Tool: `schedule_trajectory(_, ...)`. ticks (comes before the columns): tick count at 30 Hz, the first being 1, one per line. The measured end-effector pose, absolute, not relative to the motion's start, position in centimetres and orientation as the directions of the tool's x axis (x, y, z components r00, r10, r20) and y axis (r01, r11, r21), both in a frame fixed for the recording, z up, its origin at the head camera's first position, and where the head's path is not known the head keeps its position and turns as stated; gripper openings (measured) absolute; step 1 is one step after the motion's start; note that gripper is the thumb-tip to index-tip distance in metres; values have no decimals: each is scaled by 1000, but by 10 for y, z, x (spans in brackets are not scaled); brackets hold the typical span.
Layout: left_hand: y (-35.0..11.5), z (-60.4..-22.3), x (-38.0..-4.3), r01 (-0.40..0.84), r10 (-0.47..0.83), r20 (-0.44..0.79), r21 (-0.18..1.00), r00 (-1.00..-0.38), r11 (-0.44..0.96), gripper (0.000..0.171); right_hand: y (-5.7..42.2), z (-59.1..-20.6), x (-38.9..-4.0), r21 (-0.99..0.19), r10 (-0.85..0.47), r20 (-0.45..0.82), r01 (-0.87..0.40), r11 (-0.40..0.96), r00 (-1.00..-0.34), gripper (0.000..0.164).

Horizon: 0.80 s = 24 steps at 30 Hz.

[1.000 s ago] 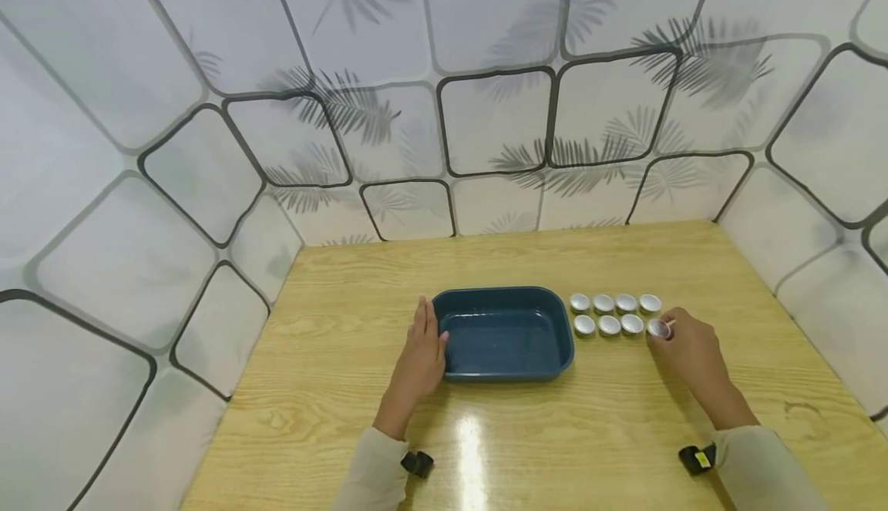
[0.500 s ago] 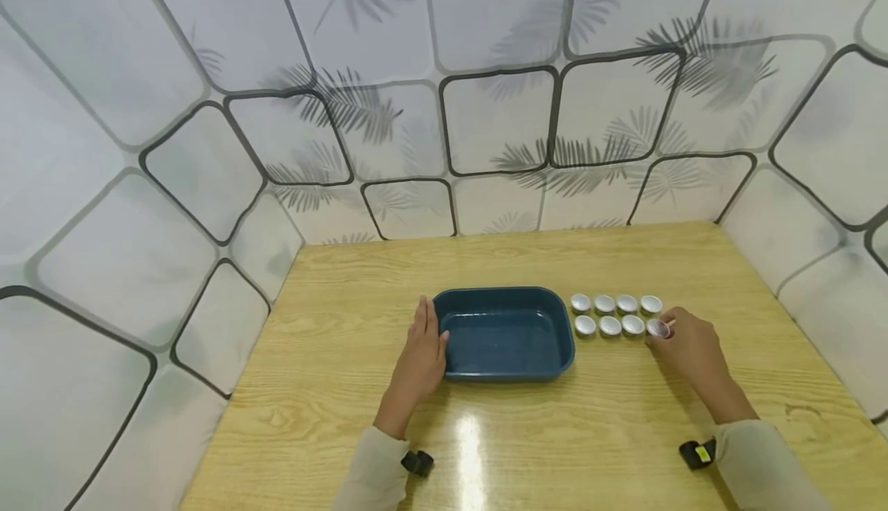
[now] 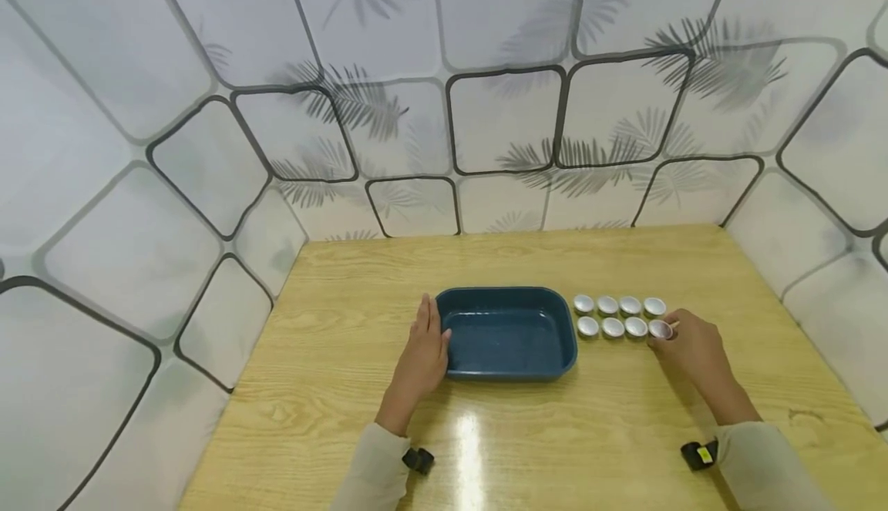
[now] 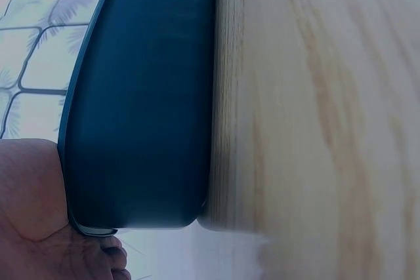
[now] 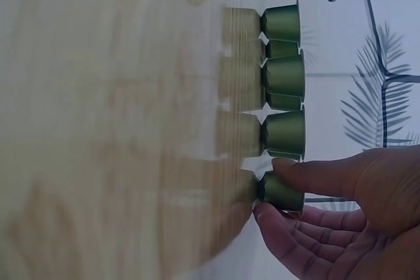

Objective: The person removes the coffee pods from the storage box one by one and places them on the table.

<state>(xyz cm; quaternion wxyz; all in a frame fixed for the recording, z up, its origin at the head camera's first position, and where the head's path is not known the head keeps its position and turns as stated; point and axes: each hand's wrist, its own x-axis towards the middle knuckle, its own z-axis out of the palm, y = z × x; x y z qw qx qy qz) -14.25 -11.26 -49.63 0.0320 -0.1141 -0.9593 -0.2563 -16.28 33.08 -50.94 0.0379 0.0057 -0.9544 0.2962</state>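
My right hand [image 3: 697,347] pinches a green coffee capsule [image 5: 283,192] with a silver lid between thumb and fingers. The capsule stands lid up at the right end of the near row, beside another capsule [image 3: 636,327]. Several more capsules [image 5: 285,75] form two rows to its left. A dark blue rectangular baking dish [image 3: 509,376] stands left of the rows, with nothing visible in it. My left hand [image 3: 420,353] rests against the dish's left end, fingers straight along the outside and thumb at the rim. In the left wrist view the dish's outer wall [image 4: 141,109] fills the middle.
A wood-grain table [image 3: 333,388] bears everything. Pale patterned wall coverings [image 3: 499,126] enclose its back and sides. Black wrist straps [image 3: 418,461] sit on both sleeves. The far row's right-end capsule [image 3: 654,307] stands just behind the held one.
The pinched capsule has shifted slightly left, closer to its neighbour and more in line with the near row. My left hand stays at the dish. The head view has shifted slightly.
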Motion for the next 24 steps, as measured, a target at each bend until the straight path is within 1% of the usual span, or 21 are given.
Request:
schedule_trajectory(5, -110, -499, -146, 234, 205, 113, 472, -972, 850, 63, 334, -508, -159, -556, 6, 80, -39, 831, -997, 46)
schedule_trajectory(12, -111, -499, -147, 220, 191, 109, 482, -976, 848, 63, 337, -499, -150, -550, 1, 16, -8, 835, -1000, 66)
schedule_trajectory(19, -117, -503, -147, 215, 169, 138, 492, -976, 843, 65, 335, -481, -138, -508, -27, -23, -12, 861, -999, 65)
schedule_trajectory(24, -124, -504, -147, 225, 169, 153, 515, -974, 827, 64, 325, -466, -133, -457, -72, 20, -73, 886, -997, 60)
